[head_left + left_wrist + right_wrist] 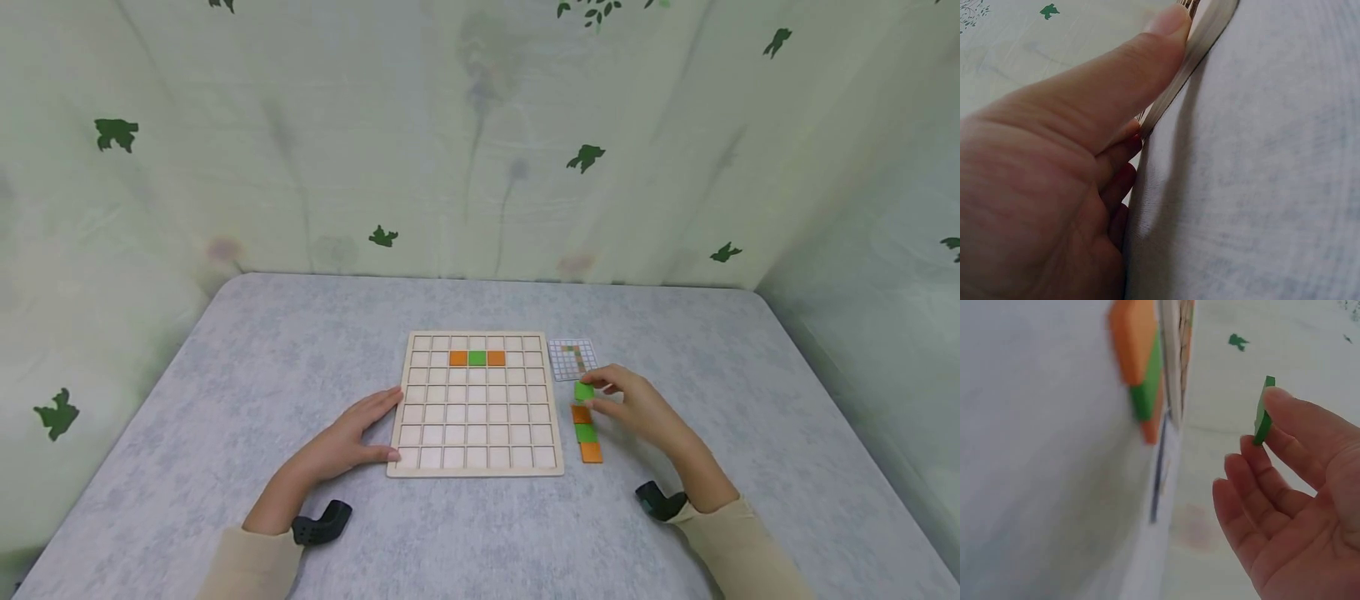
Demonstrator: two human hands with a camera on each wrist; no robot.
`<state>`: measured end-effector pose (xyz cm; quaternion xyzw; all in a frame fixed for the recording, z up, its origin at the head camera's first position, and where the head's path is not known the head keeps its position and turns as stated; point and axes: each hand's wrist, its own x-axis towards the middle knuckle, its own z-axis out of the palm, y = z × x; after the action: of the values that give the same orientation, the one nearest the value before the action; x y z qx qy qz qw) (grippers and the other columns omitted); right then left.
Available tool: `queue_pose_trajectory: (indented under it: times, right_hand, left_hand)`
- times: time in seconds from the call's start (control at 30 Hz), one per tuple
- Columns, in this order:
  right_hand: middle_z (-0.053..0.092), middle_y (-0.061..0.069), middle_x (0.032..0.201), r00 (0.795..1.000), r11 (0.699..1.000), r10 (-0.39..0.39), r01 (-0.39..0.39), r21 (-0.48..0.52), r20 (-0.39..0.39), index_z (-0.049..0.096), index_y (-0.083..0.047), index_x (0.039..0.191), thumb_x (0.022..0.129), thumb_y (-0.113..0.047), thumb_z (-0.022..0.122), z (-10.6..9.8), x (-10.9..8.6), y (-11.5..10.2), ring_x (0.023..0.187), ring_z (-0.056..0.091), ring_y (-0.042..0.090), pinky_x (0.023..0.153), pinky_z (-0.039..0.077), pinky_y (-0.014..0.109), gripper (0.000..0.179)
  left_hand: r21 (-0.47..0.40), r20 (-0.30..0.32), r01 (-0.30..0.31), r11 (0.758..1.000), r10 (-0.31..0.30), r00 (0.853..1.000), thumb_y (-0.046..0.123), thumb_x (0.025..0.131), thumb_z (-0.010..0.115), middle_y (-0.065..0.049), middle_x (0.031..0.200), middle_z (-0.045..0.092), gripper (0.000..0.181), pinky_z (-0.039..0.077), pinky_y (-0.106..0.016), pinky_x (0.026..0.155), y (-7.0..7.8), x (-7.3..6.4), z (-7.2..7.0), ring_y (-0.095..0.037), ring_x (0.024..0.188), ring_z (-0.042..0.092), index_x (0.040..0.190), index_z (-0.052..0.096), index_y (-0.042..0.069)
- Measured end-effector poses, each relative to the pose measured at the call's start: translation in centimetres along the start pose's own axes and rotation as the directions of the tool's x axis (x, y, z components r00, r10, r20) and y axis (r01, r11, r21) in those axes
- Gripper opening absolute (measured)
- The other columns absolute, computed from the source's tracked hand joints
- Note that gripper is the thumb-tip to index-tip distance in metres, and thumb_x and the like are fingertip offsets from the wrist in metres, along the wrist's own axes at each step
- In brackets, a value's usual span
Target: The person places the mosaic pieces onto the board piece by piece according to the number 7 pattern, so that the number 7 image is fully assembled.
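My right hand (633,406) pinches a green square tile (1264,411) between thumb and fingers, lifted off the table to the right of a wooden grid board (555,417). Below it in the head view, an orange tile (581,414), a green tile (586,433) and another orange tile (592,452) lie in a column. My left hand (348,437) rests against the board's left edge with thumb and fingers spread, the thumb on the rim (1194,59). Near the board's top, a green tile (477,358) sits between two orange tiles (458,358) in one row.
A small printed pattern card (564,360) with a coloured grid lies beside the board's upper right corner. The grey table (315,333) reaches back to a pale curtain (420,150) with leaf prints. A black band (322,523) is on each wrist.
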<state>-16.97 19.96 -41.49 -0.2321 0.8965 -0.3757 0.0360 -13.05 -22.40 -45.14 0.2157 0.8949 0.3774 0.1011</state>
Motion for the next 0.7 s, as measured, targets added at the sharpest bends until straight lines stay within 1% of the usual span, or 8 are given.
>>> queue_pose_trajectory:
  times: [0.2, 0.43, 0.57, 0.7]
  right_hand:
    - [0.056, 0.003, 0.111, 0.997, 0.997, -0.069, 0.070, 0.045, -0.031, 0.060, -0.008, 0.113, 0.084, -0.013, 0.065, 0.7, 2.7, -1.9, 0.097, 0.053, 0.023, 0.082, 0.045, 0.038, 0.030]
    - [0.056, 0.003, 0.110, 0.987, 0.985, -0.145, 0.150, 0.086, -0.063, 0.061, -0.007, 0.112, 0.084, -0.017, 0.064, 2.6, 6.2, -3.8, 0.095, 0.052, 0.019, 0.081, 0.044, 0.033, 0.030]
    - [0.057, 0.005, 0.109, 0.985, 0.979, -0.164, 0.170, 0.112, -0.055, 0.061, -0.003, 0.113, 0.085, -0.018, 0.063, 4.1, 7.8, -4.2, 0.097, 0.052, 0.022, 0.081, 0.045, 0.032, 0.033]
    - [0.057, 0.009, 0.108, 0.984, 0.976, -0.174, 0.176, 0.132, -0.029, 0.059, 0.001, 0.114, 0.085, -0.013, 0.063, 5.6, 8.8, -4.2, 0.097, 0.053, 0.025, 0.080, 0.045, 0.033, 0.032]
  left_hand:
    - [-0.012, 0.003, 0.002, 1.000, -0.002, 1.000, 0.041, 0.073, 0.071, -0.014, 0.145, 0.023, 0.090, 0.016, -0.056, 0.100, 0.1, -0.1, -0.1, -0.036, 0.131, 0.015, 0.142, 0.026, 0.004]
    - [-0.010, 0.003, -0.011, 1.000, 0.011, 1.000, 0.041, 0.074, 0.070, -0.014, 0.145, 0.023, 0.089, 0.016, -0.055, 0.100, 0.1, -0.1, -0.1, -0.036, 0.131, 0.015, 0.141, 0.026, 0.003]
    - [-0.005, 0.005, -0.012, 1.000, 0.012, 1.000, 0.041, 0.074, 0.071, -0.013, 0.145, 0.023, 0.089, 0.016, -0.055, 0.100, 0.0, -0.1, -0.1, -0.035, 0.131, 0.015, 0.142, 0.026, 0.004]
    - [-0.003, 0.008, -0.011, 1.000, 0.011, 1.000, 0.040, 0.074, 0.071, -0.014, 0.145, 0.023, 0.089, 0.017, -0.055, 0.100, 0.0, 0.0, -0.1, -0.035, 0.131, 0.015, 0.142, 0.026, 0.004]
